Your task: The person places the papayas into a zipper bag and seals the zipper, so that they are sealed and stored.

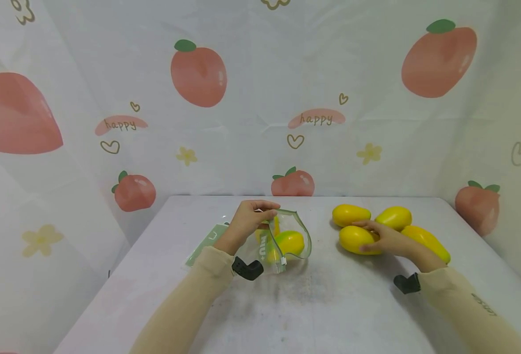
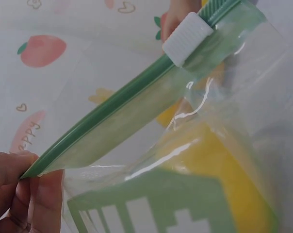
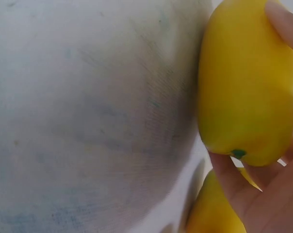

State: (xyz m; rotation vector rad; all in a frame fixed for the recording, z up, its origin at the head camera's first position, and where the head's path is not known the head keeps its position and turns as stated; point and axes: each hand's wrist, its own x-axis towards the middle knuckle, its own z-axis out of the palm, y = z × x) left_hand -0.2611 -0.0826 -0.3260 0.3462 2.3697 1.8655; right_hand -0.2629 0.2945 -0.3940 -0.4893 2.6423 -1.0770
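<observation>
My left hand (image 1: 250,221) pinches the rim of a clear zip bag (image 1: 263,255) between thumb and fingers. The bag's mouth gapes to the right, and yellow mango-like fruit (image 1: 290,242) lies inside. In the left wrist view, a white slider (image 2: 187,39) sits on the green zip strip (image 2: 107,107). On the right of the table, my right hand (image 1: 386,239) grips a yellow mango-like fruit (image 1: 353,239). The right wrist view has the thumb on one side of this mango-like fruit (image 3: 248,82) and fingers around its green-tipped end.
Around the right hand lie other yellow fruits: one behind (image 1: 351,215), one at the back right (image 1: 394,217) and one beside the wrist (image 1: 426,242). A flat green-and-clear bag (image 1: 206,244) lies left of the open one. A printed cloth (image 1: 242,147) hangs behind the white table (image 1: 322,314).
</observation>
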